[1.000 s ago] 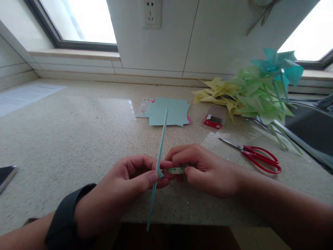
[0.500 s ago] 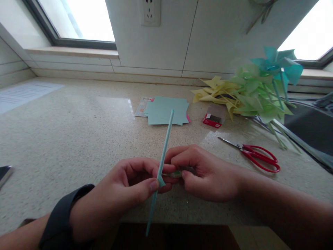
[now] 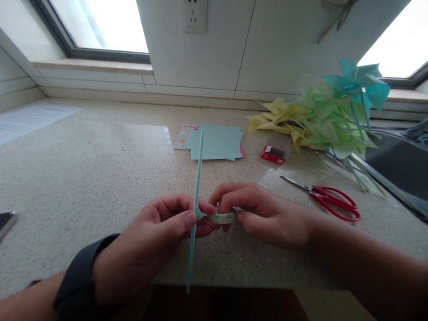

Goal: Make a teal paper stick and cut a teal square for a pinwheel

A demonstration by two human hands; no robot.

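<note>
My left hand (image 3: 167,225) pinches a thin roll of light blue paper (image 3: 198,174) between thumb and fingers, and the roll stands nearly upright, leaning slightly right. A loose corner of its paper sticks out beside my thumb. Just to the right, my right hand (image 3: 264,216) grips a small roll of clear tape (image 3: 222,217), its fingers curled over the ring. The tape roll sits close against my left fingertips; whether a strip runs from it to the paper I cannot tell. Both hands are above the counter's front edge.
Light blue paper sheets (image 3: 220,141) lie on the speckled counter (image 3: 110,178). To the right are a red-and-clear box (image 3: 274,151), red-handled scissors (image 3: 329,200), yellow and green paper pinwheels (image 3: 321,120), a blue pinwheel (image 3: 356,84) and a sink (image 3: 397,165). A printed sheet (image 3: 33,118) lies at left.
Both hands have shifted up a little, the left also leftward. The blue paper roll has moved left and become more upright. More of the tape roll shows between the hands.
</note>
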